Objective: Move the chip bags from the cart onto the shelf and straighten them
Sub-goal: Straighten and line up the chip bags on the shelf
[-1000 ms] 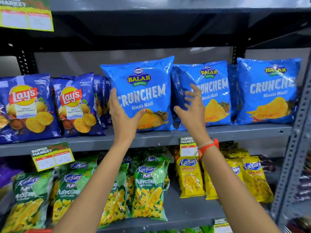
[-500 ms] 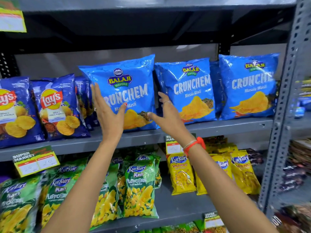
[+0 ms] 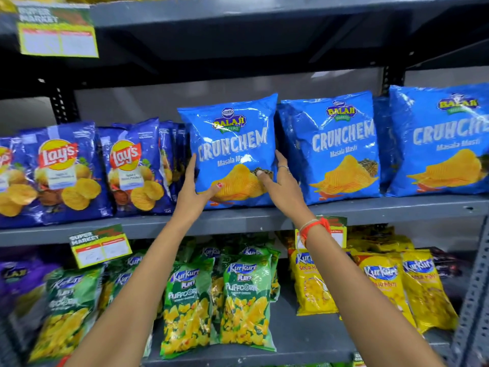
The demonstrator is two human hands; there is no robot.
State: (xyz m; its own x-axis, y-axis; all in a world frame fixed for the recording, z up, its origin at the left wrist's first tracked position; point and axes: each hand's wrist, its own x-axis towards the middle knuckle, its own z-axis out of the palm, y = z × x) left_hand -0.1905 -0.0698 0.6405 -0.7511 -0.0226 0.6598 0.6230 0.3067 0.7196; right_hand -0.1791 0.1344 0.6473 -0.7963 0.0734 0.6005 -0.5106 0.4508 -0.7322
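A bright blue Crunchem chip bag stands upright on the grey middle shelf. My left hand grips its lower left edge, thumb across the front. My right hand presses the lower right edge, thumb on the front; a red band is on that wrist. Two more Crunchem bags stand upright to the right. The cart is out of view.
Dark blue Lay's bags fill the shelf's left part. The lower shelf holds green Kurkure Puffcorn bags and yellow Kurkure bags. Price tags hang on shelf edges. A grey upright post stands at right.
Both hands have closed in on the leftmost Crunchem bag and now hold its two lower sides. The view has swung left, so the shelf post has slid toward the right edge.
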